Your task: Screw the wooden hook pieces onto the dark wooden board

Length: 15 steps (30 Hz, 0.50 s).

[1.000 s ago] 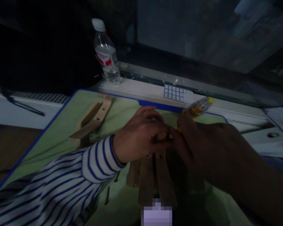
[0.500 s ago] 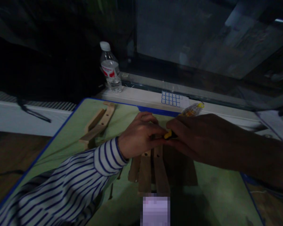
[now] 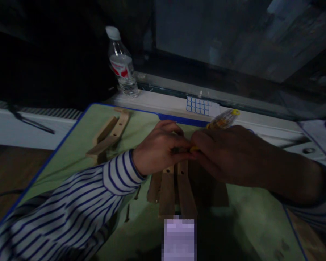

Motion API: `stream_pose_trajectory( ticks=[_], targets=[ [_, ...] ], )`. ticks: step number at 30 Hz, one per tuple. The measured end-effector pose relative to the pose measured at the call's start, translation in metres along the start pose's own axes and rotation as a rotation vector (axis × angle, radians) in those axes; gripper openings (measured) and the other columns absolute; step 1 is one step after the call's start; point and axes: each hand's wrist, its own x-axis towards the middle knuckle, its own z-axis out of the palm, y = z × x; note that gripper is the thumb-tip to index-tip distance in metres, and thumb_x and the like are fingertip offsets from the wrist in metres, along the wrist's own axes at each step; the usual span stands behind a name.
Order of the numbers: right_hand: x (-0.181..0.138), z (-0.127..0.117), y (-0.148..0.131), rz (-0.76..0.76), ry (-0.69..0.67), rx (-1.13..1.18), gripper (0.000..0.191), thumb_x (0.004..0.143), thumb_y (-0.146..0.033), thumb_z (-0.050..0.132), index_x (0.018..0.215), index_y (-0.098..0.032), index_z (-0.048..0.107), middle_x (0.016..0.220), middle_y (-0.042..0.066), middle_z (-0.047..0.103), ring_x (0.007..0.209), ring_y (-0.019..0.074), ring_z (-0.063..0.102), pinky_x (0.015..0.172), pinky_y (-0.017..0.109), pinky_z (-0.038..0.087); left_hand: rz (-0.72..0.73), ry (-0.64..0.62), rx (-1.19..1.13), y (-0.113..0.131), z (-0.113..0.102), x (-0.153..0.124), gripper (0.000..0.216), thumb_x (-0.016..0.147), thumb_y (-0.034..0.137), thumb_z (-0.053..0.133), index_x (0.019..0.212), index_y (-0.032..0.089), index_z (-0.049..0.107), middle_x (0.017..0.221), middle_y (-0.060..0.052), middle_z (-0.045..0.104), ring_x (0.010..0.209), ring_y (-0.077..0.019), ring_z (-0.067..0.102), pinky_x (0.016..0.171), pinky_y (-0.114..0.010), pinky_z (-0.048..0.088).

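My right hand (image 3: 220, 150) is closed around a screwdriver (image 3: 222, 119) whose clear, orange-tinted handle with a yellow end sticks out beyond the knuckles. A bit of yellow shows between its fingertips and my left hand. My left hand (image 3: 159, 146) is pinched shut; what its fingertips hold is hidden. Under both hands lie two wooden strips with holes, a left strip (image 3: 167, 195) and a right strip (image 3: 187, 195), side by side over a wider piece of wood (image 3: 213, 192). Two dark screws, one nearer (image 3: 127, 213) and one farther (image 3: 137, 192), rest beside my left sleeve.
More wooden parts (image 3: 110, 139) lie at the left of the green, blue-edged table (image 3: 260, 224). A water bottle (image 3: 122, 69) and a blue-and-white grid sheet (image 3: 197, 105) are on the window sill. A pixelated patch covers the bottom middle.
The view has tilted slightly, so most things sit higher in the picture. The screwdriver handle has turned or shifted slightly to the right, showing more of itself. Both hands stay together over the strips.
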Motion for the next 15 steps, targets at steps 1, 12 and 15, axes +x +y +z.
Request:
stream_pose_trajectory(
  ticks=[1,12,15],
  targets=[
    [0.000,0.000,-0.002,0.021,0.002,-0.001,0.025,0.091,-0.027,0.041,0.111,-0.013,0.047,0.073,0.005,0.063,0.054,0.0162,0.054,0.046,0.028,0.017,0.000,-0.008,-0.002,0.000,0.000,0.000,0.020,0.078,0.040,0.066,0.080,0.022,0.073,0.077,-0.002,0.062,0.084,-0.0174,0.058,0.091,-0.037,0.039],
    [0.000,0.002,-0.011,0.138,0.024,-0.030,0.023,0.091,-0.028,0.037,0.101,-0.014,0.051,0.060,0.003,0.061,0.045,0.0145,0.050,0.045,0.028,0.016,0.025,-0.019,-0.013,-0.002,-0.001,0.000,0.019,0.080,0.039,0.065,0.084,0.022,0.073,0.081,-0.003,0.061,0.085,-0.0179,0.058,0.088,-0.037,0.041],
    [0.000,0.002,-0.013,0.143,0.025,-0.038,0.023,0.091,-0.028,0.036,0.100,-0.014,0.051,0.061,0.003,0.062,0.045,0.0148,0.050,0.046,0.028,0.016,0.019,-0.031,-0.020,-0.002,-0.001,0.000,0.020,0.080,0.039,0.064,0.084,0.022,0.073,0.082,-0.004,0.062,0.086,-0.0180,0.058,0.090,-0.038,0.041]
  ],
)
